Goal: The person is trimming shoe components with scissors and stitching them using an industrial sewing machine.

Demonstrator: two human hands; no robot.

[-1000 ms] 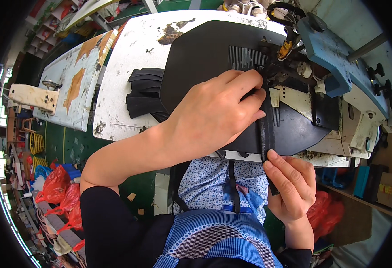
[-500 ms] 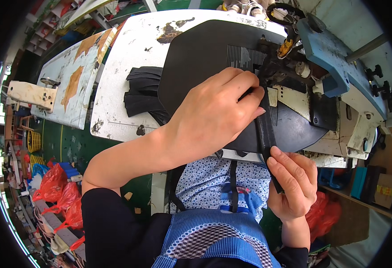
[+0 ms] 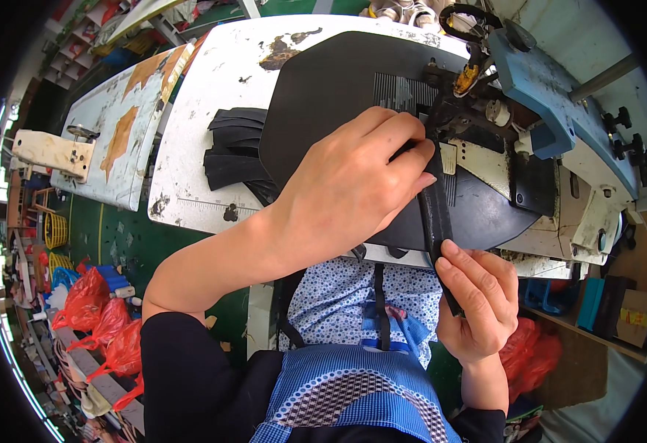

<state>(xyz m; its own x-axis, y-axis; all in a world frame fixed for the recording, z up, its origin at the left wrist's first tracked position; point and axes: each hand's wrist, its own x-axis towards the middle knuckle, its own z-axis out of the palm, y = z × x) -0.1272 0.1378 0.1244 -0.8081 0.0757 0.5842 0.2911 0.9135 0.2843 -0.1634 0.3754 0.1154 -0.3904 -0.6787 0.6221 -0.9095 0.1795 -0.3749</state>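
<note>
A narrow black strip runs from the working head of a blue-and-cream sewing machine down toward me. My left hand is closed on the strip's upper part, close to the machine's needle area, which the fingers partly hide. Lower down, beyond the bed's near edge, my right hand pinches the strip's near end between thumb and fingers. Beneath the strip lies a large black plate on the white table. Several black strips are piled at the plate's left.
At the left stands a second worn table with a cream machine arm. Red plastic bags hang low on the left. On the right, a shelf holds boxes, with another red bag below.
Both hands and the strip appear shifted very slightly left, as does the scene near the table. The grip of each hand looks the same.
</note>
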